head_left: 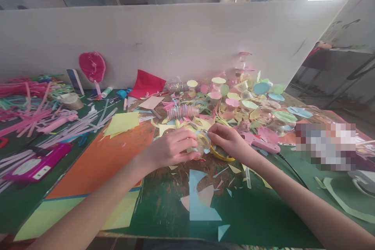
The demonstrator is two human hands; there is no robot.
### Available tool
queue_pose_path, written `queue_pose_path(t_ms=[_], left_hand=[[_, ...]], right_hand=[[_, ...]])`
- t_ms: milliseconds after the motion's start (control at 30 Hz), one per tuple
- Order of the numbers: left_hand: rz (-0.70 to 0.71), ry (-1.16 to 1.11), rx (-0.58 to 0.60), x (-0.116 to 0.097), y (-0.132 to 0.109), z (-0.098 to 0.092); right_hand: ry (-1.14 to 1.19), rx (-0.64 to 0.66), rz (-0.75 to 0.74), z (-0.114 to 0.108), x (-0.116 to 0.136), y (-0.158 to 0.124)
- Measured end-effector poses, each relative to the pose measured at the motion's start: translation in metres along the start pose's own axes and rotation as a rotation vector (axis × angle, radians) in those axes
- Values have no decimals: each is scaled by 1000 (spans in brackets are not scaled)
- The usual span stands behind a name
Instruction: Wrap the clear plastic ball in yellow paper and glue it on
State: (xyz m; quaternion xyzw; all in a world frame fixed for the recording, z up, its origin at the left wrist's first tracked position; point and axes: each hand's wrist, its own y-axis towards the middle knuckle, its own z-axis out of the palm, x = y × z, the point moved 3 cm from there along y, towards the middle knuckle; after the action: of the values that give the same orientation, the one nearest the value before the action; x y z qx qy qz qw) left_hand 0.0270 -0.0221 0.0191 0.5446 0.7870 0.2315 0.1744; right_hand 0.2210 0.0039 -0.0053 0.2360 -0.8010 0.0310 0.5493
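Note:
My left hand [175, 146] curls its fingers around a small clear, rounded plastic piece [200, 143], like a little cup, low over the middle of the table. From the other side, my right hand [227, 137] pinches thumb and fingertips together at that piece's edge; whatever lies between those fingertips is too small to make out. Just below my right hand is a curved yellow band [222, 157]. A pink glue gun [260, 142] with a black cord lies to its right. Cut blue paper [199, 203] and scraps are on the table nearer to me.
Clear cups with coloured paper discs [233, 102] crowd the back right. Yellow paper sheets [123, 123] lie on orange paper [108, 160]. At left are plastic strips [26, 113], a magenta device [39, 164] and a tape roll [70, 101]. A white partition [175, 39] stands behind.

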Motion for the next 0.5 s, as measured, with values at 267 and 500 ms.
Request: queue_pose_path(t_ms=[267,500], left_hand=[[33,15,-6,-6,1,-1],[47,34,5,-8,2,-2]], right_hand=[[90,69,128,0,0,-2],[98,80,118,1,0,-2]])
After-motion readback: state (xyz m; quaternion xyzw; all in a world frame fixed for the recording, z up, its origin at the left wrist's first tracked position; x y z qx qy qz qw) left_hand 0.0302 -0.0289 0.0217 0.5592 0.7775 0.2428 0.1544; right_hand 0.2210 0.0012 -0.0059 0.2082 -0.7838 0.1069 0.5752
